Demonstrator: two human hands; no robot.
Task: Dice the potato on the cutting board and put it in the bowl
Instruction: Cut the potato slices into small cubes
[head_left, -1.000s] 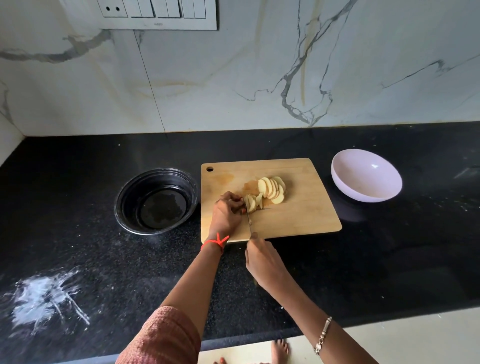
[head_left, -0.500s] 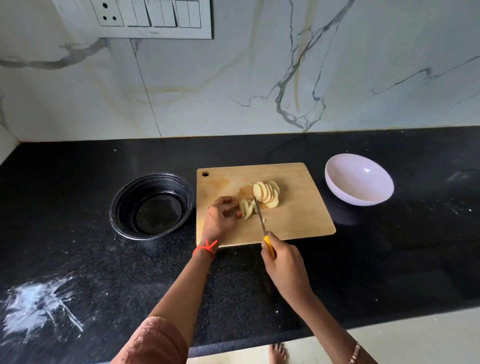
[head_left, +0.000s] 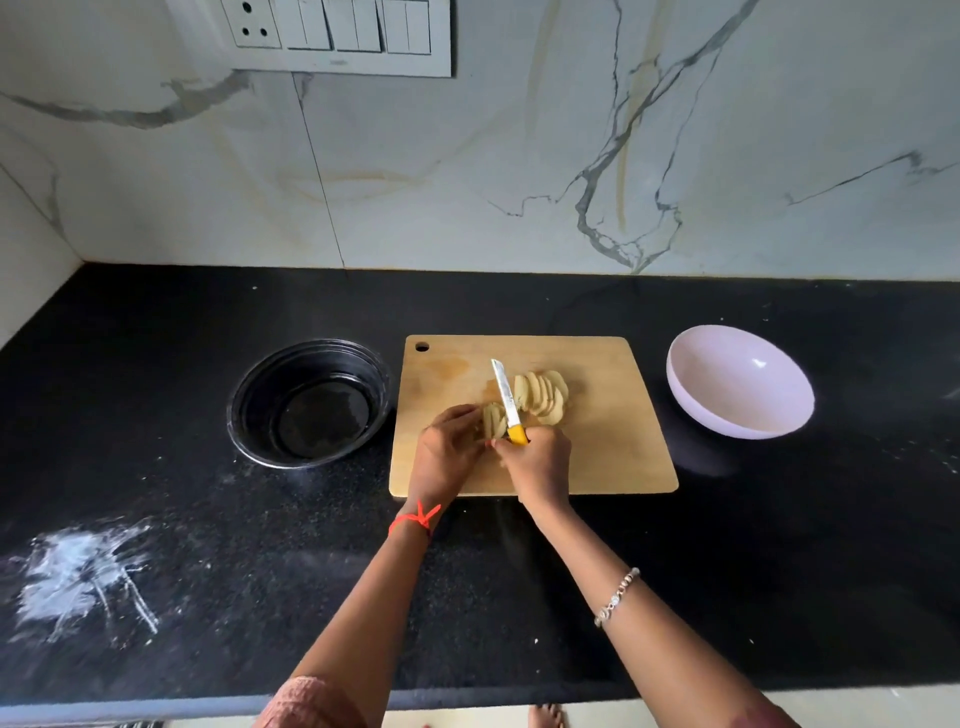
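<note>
A wooden cutting board (head_left: 613, 447) lies on the black counter. On it a fan of pale potato slices (head_left: 543, 396) leans to the right. A smaller stack of slices (head_left: 495, 420) stands just left of the fan, held by the fingers of my left hand (head_left: 448, 456). My right hand (head_left: 537, 463) grips the yellow handle of a small knife (head_left: 505, 395), whose white blade points away from me between the two groups of slices. A pale pink bowl (head_left: 740, 382) sits empty to the right of the board.
A dark glass bowl (head_left: 310, 402) stands left of the board, close to its edge. A white powdery smear (head_left: 83, 577) marks the counter at the front left. The marble wall with a switch panel (head_left: 337, 31) rises behind the counter.
My right hand has moved forward onto the board, bringing the knife up between the slice groups with the blade pointing away. My left hand stays on the small stack.
</note>
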